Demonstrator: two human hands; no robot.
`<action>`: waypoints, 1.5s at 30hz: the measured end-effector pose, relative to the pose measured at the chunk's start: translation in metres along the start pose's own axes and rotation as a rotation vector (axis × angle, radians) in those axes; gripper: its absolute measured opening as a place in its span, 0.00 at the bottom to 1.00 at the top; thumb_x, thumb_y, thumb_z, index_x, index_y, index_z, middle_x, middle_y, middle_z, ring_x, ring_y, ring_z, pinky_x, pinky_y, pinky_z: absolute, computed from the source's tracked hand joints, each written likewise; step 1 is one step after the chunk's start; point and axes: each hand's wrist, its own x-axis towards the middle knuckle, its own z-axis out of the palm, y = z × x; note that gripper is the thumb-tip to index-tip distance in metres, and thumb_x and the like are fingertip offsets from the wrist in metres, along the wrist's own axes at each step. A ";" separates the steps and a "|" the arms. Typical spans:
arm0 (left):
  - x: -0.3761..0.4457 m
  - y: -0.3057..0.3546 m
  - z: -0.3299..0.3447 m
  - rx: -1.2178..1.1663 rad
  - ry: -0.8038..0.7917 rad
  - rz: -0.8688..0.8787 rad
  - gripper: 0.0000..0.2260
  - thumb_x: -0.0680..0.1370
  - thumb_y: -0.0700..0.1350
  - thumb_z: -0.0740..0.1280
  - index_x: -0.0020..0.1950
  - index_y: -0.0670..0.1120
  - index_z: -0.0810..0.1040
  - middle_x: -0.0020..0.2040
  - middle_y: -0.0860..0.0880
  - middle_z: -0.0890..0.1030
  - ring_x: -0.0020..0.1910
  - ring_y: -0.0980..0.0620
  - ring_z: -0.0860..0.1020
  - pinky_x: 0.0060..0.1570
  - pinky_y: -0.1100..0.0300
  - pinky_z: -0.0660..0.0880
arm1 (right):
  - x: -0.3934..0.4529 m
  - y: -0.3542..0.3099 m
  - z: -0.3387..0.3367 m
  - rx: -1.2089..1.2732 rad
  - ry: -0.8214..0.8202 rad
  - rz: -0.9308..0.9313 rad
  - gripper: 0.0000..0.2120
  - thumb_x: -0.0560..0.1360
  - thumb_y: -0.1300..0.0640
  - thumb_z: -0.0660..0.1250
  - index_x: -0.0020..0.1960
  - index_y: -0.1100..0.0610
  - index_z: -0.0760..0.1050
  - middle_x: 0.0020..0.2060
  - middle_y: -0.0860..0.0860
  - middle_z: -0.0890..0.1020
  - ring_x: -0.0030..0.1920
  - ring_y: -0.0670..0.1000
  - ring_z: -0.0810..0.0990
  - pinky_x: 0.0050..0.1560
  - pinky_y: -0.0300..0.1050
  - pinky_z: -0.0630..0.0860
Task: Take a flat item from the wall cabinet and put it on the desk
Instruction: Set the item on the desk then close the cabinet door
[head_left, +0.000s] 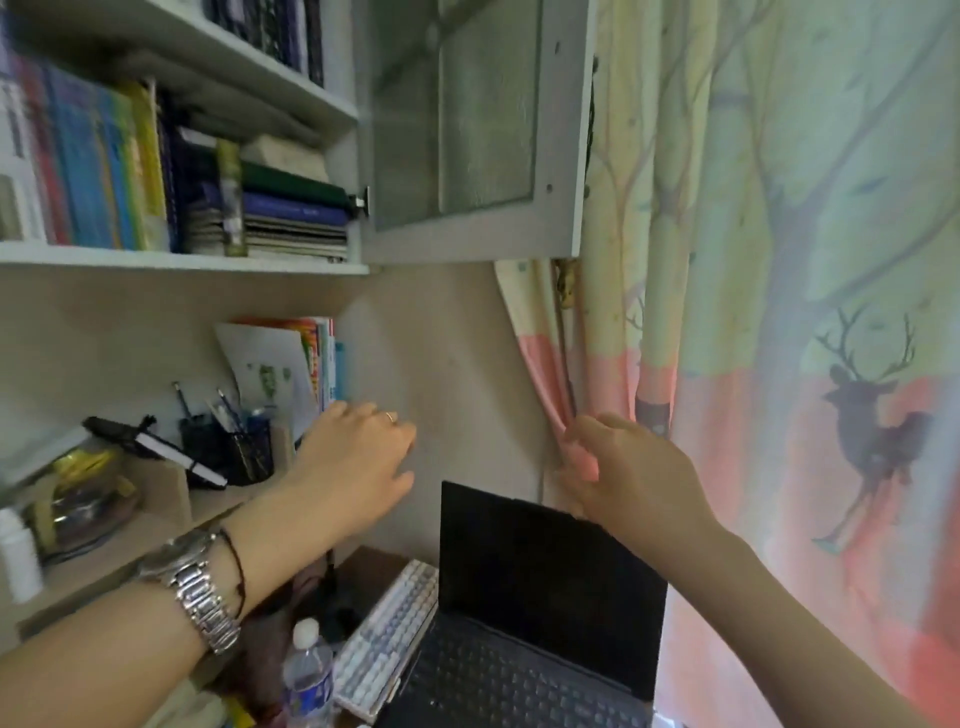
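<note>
The wall cabinet (182, 258) hangs at the upper left with its glass door (467, 130) swung open. On its lower shelf stand upright books (98, 166), and beside them lies a flat stack of books and notebooks (296, 218). My left hand (358, 457), with a watch on the wrist, is raised below the cabinet in front of the wall, fingers loosely curled and holding nothing. My right hand (634, 478) is up at the same height near the curtain's edge, fingers apart and empty. The desk (374, 571) lies below, mostly covered.
An open black laptop (540, 597) and a white keyboard (384, 639) sit on the desk, with a water bottle (309, 675) in front. A lower shelf at left holds a pen cup (244, 447), a notebook (176, 457) and upright books. A deer-print curtain (805, 312) fills the right.
</note>
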 end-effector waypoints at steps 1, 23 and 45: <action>0.013 -0.005 -0.014 0.014 0.032 -0.001 0.13 0.77 0.53 0.60 0.57 0.49 0.76 0.55 0.50 0.79 0.56 0.49 0.75 0.56 0.54 0.69 | 0.012 0.000 -0.012 -0.005 0.038 0.007 0.15 0.74 0.49 0.65 0.59 0.53 0.73 0.51 0.51 0.79 0.48 0.56 0.80 0.46 0.50 0.78; 0.222 -0.015 -0.154 0.248 0.463 0.215 0.33 0.77 0.47 0.62 0.77 0.48 0.49 0.78 0.42 0.51 0.75 0.43 0.55 0.71 0.50 0.56 | 0.161 0.005 -0.074 0.394 0.179 0.130 0.34 0.70 0.58 0.71 0.72 0.53 0.58 0.61 0.53 0.73 0.50 0.50 0.73 0.49 0.45 0.73; 0.222 -0.038 -0.158 0.188 0.480 0.288 0.29 0.80 0.54 0.55 0.77 0.52 0.47 0.79 0.48 0.42 0.76 0.43 0.50 0.75 0.45 0.47 | 0.164 -0.015 -0.083 0.447 0.237 0.078 0.32 0.69 0.60 0.73 0.70 0.52 0.64 0.54 0.48 0.77 0.36 0.43 0.73 0.37 0.29 0.68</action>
